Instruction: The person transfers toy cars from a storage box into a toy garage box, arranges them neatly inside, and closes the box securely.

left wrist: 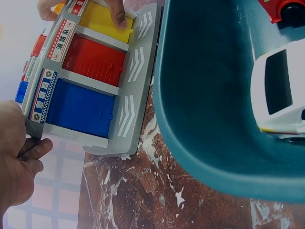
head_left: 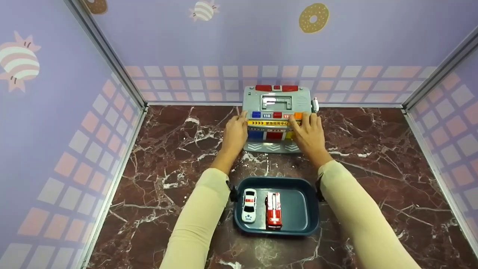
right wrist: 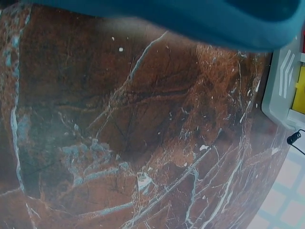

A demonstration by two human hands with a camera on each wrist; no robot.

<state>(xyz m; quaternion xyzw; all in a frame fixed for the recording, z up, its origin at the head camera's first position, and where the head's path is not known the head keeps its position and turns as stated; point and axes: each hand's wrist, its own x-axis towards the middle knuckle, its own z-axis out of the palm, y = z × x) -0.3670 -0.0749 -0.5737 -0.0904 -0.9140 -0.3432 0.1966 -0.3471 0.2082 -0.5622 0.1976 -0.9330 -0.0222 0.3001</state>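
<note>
Head view, from where I sit far off, puts the toy station [head_left: 274, 122] at twelve o'clock, near the back wall [head_left: 239, 45], with the dark tray [head_left: 298, 203] at six o'clock from it. The person's left hand [head_left: 235, 134] is at the station's eight o'clock, fingers bent in round the end with little spread; I take that as a hold. The right hand [head_left: 309, 134] is at four o'clock, digits apart and crooked over the roof's front edge, with one reaching the yellow door [left wrist: 97, 19] in the left wrist view (my right wrist picture shows no fingers, so how hard they press I cannot tell). The red door [left wrist: 90, 57] and blue door [left wrist: 78, 107] look lowered. In the tray, a white toy car [head_left: 249, 206] stands at nine o'clock from a red fire truck [head_left: 274, 215], neither one touched. I judge the step in hand to be steadying or placing the station; the next move, as I read it, calls for an even hold at both ends before any finger works a door.
</note>
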